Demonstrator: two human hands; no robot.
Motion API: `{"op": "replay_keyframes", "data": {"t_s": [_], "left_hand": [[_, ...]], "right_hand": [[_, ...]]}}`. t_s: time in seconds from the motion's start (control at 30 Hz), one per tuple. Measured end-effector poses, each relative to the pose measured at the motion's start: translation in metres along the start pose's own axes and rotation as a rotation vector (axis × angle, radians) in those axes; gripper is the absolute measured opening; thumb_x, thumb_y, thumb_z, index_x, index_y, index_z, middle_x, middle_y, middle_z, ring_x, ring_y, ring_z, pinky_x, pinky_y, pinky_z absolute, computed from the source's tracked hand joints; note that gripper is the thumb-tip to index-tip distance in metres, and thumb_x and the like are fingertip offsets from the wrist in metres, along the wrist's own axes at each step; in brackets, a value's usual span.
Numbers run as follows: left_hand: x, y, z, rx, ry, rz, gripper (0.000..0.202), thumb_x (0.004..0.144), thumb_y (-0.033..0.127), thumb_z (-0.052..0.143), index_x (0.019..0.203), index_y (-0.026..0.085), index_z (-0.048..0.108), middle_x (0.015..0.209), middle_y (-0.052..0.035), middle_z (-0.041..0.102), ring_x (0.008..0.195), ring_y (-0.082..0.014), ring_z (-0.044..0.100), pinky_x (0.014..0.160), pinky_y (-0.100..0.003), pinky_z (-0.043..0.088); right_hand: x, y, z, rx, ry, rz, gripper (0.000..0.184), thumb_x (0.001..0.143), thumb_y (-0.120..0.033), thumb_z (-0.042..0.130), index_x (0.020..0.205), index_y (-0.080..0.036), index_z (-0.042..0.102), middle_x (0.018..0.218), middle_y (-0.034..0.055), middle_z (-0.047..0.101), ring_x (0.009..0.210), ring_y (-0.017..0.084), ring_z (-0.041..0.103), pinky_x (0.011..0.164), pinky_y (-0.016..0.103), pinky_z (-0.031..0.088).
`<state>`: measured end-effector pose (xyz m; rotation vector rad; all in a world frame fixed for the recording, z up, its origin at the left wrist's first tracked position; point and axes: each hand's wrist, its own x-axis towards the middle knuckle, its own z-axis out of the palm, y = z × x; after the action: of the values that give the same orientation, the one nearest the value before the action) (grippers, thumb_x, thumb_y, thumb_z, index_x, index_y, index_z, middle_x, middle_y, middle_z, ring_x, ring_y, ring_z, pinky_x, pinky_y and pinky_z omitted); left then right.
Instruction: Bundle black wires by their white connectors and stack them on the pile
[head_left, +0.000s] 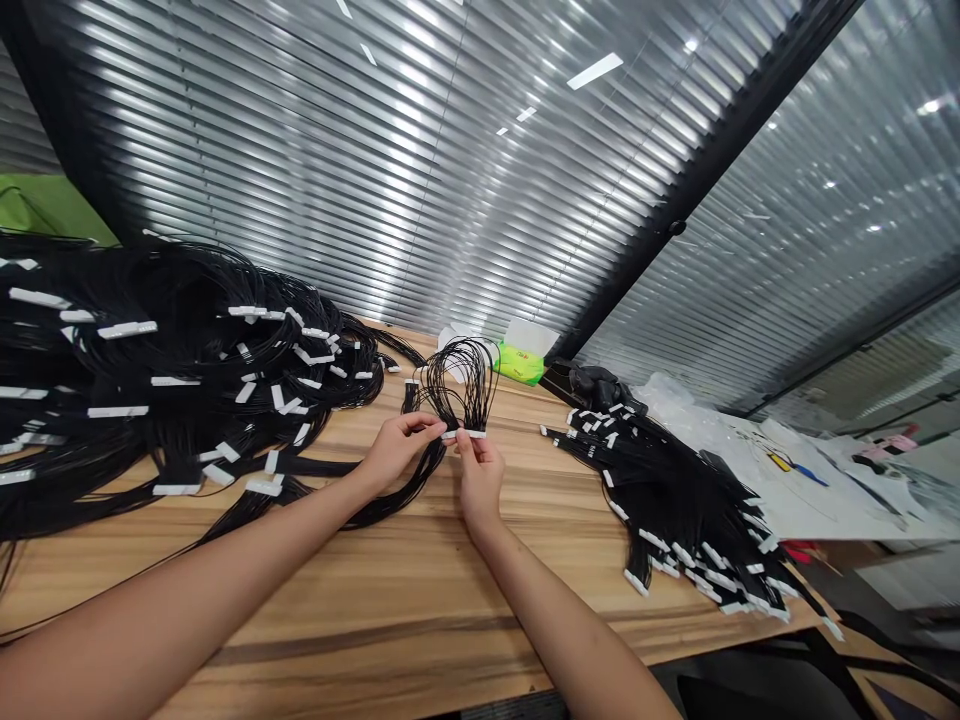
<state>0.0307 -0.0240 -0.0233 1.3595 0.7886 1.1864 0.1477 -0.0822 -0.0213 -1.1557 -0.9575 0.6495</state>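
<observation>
A wire harness (469, 375) of thin black wires arches up in a loop at the middle of the table. Its white connectors (477, 434) sit low, side by side, between my hands. With thumb and fingertips, my left hand (405, 445) pinches the left end of the harness. The thumb of my right hand (480, 480) presses on the white connector strip from the near side, its fingers curled behind. Further black wires trail below my left hand toward the left. My fingertips cover part of the connectors.
Black harnesses with white connectors are heaped on the left (187, 370). Another pile (675, 500) lies on the right of the wooden table (420, 610). Behind my hands stands a green tissue pack (519, 362), near a blind-covered glass wall (390, 150). A white table (795, 490) adjoins on the right.
</observation>
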Motion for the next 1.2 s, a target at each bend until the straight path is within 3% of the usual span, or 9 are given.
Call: {"op": "replay_keyframes", "data": {"t_s": [0.37,0.6,0.8,1.0,1.2], "left_hand": [[-0.002,0.011,0.001,-0.006,0.03,0.021,0.012,0.071,0.031,0.059,0.065,0.021,0.06,0.065,0.0023,0.056,0.066,-0.0138,0.05,0.068,-0.024,0.043],[-0.002,0.011,0.001,0.006,0.05,0.026,0.013,0.071,0.032,0.058,0.069,0.02,0.058,0.069,0.0017,0.054,0.067,-0.0136,0.048,0.067,-0.024,0.042],[0.003,0.008,0.0,-0.147,0.114,-0.018,0.023,0.071,0.041,0.06,0.078,0.02,0.054,0.075,0.0004,0.057,0.076,-0.0157,0.054,0.066,-0.025,0.046],[0.002,0.0,-0.001,-0.105,0.127,0.003,0.028,0.074,0.046,0.06,0.072,0.019,0.053,0.067,0.0016,0.054,0.067,-0.0134,0.053,0.068,-0.026,0.046],[0.002,-0.009,-0.004,0.067,0.194,0.024,0.035,0.074,0.03,0.061,0.105,0.02,0.046,0.065,0.0056,0.054,0.065,-0.0121,0.055,0.07,-0.026,0.043]], "right_hand": [[-0.001,0.009,0.003,0.094,-0.018,0.08,0.029,0.076,-0.043,0.063,0.075,-0.014,0.067,0.066,0.0034,0.066,0.065,0.014,0.054,0.066,0.027,0.042],[-0.001,0.009,0.003,0.126,-0.025,0.082,0.028,0.075,-0.042,0.065,0.072,-0.014,0.066,0.067,0.0031,0.067,0.064,0.013,0.052,0.065,0.027,0.04],[0.0,0.008,0.002,0.097,0.015,0.102,0.032,0.075,-0.046,0.064,0.07,-0.014,0.066,0.069,0.004,0.067,0.063,0.013,0.051,0.063,0.026,0.04],[0.002,0.009,0.0,0.126,0.05,0.143,0.032,0.074,-0.047,0.064,0.073,-0.015,0.066,0.071,0.004,0.067,0.062,0.012,0.049,0.063,0.026,0.041],[0.001,0.008,0.0,0.118,0.049,0.116,0.031,0.074,-0.046,0.064,0.072,-0.015,0.066,0.069,0.0036,0.067,0.063,0.013,0.049,0.065,0.026,0.041]]}}
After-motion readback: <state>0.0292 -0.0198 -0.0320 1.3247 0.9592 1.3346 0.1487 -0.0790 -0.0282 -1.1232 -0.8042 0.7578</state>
